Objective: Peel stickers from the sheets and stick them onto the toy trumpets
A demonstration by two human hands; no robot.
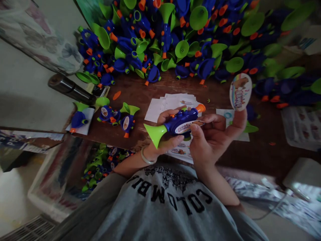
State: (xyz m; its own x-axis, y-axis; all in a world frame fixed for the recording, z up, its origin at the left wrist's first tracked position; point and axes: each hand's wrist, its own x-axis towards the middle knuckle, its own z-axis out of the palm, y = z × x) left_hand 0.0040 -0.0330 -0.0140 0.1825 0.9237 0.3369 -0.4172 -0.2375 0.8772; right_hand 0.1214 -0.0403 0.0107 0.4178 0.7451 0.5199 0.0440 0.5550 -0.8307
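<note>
My left hand (162, 148) is wrapped round a blue toy trumpet (184, 117), which lies tilted with its green bell at the left and its orange mouthpiece at the upper right. On the trumpet's side is an oval sticker (184, 128) with a printed picture and lettering. The thumb of my right hand (210, 144) presses on that sticker's right end, its fingers curled behind. A second oval sticker (240, 92) clings to a raised fingertip of the same hand. Beneath the hands lie white sticker sheets (179, 150).
Many toy trumpets (165, 36) are heaped along the table's (130, 88) back. Several stickered ones (126, 124) stand at the left, near a dark thermos (70, 87). A box (45, 190) of trumpets sits below the left edge. A clear plastic bag (302, 129) lies right.
</note>
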